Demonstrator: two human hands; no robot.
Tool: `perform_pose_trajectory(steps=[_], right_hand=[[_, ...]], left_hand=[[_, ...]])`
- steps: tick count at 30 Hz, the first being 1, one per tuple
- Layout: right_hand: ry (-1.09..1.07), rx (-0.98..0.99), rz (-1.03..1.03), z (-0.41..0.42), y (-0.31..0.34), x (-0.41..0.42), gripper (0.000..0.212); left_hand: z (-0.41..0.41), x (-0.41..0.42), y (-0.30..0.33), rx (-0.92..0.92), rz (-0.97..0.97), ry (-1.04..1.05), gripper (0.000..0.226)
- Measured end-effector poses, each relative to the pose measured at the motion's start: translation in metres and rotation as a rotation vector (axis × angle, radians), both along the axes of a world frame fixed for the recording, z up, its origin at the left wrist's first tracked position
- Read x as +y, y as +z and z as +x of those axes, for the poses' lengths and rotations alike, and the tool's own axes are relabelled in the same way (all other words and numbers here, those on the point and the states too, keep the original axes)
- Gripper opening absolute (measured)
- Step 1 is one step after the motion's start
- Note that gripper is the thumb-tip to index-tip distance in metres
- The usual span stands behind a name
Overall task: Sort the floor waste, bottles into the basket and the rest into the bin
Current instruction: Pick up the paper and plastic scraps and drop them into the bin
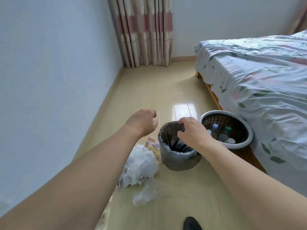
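- Head view: the bin [177, 161], lined with a dark bag [171, 135], stood on the floor [149, 90] directly under the right hand [191, 130].
- The right hand pinched the bag's far rim, fingers curled round a fold of the plastic.
- The left hand [141, 122] hovered just left of the bin, fingers loosely curled and holding nothing.
- Below the left forearm lay the remaining waste: a crumpled white plastic bag [141, 165], a clear film bag [146, 193] nearer the person, and some small packets [152, 141] against the bin's left side.
- Just right of the right hand sat the basket [247, 130], with several bottles [215, 128] already inside it.
- The white bag looked light, soft and slippery; it would likely crush easily, so a handful taken at its bunched middle seemed the best hold.
- The liner seemed thin and might slip off the rim if tugged.
- Beyond the basket was a bed [257, 77]; a curtain [144, 30] hung far ahead.
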State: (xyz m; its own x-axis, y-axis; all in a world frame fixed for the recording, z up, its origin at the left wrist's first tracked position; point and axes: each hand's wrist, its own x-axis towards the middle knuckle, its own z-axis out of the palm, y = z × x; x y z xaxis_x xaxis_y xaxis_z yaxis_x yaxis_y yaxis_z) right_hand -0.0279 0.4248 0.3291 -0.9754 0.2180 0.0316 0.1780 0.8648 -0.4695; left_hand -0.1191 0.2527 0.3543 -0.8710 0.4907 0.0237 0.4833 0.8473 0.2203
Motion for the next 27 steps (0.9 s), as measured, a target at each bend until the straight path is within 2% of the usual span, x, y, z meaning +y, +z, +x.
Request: perform_pose_trajectory(steps=[4, 9, 14, 19, 22, 24, 25, 27], right_hand=[[0.130, -0.039, -0.016, -0.005, 0.009, -0.084, 0.046], [0.283, -0.120, 0.011, -0.027, -0.025, -0.172, 0.045], [0.438, -0.324, 0.038, -0.059, -0.111, -0.240, 0.047], [0.526, -0.630, 0.089, -0.075, -0.229, -0.276, 0.049], [0.568, -0.823, 0.322, -0.075, -0.286, -0.276, 0.063], [0.612, -0.912, 0.594, -0.074, -0.312, -0.266, 0.078], [0.629, -0.932, 0.700, -0.074, -0.323, -0.259, 0.081], [0.655, -0.922, 0.789, -0.076, -0.344, -0.248, 0.075]], left_hand=[[0.010, -0.098, 0.004, -0.016, 0.025, 0.166, 0.033], [0.012, -0.201, -0.039, -0.127, 0.007, 0.353, 0.033], [0.002, -0.272, -0.137, -0.347, -0.012, 0.492, 0.030], [0.005, -0.310, -0.260, -0.682, -0.098, 0.566, 0.022], [0.002, -0.321, -0.316, -0.744, -0.071, 0.728, 0.024], [-0.002, -0.326, -0.345, -0.747, -0.085, 0.869, 0.040], [-0.004, -0.327, -0.358, -0.763, -0.107, 0.915, 0.047], [-0.006, -0.326, -0.386, -0.801, -0.140, 0.951, 0.044]])
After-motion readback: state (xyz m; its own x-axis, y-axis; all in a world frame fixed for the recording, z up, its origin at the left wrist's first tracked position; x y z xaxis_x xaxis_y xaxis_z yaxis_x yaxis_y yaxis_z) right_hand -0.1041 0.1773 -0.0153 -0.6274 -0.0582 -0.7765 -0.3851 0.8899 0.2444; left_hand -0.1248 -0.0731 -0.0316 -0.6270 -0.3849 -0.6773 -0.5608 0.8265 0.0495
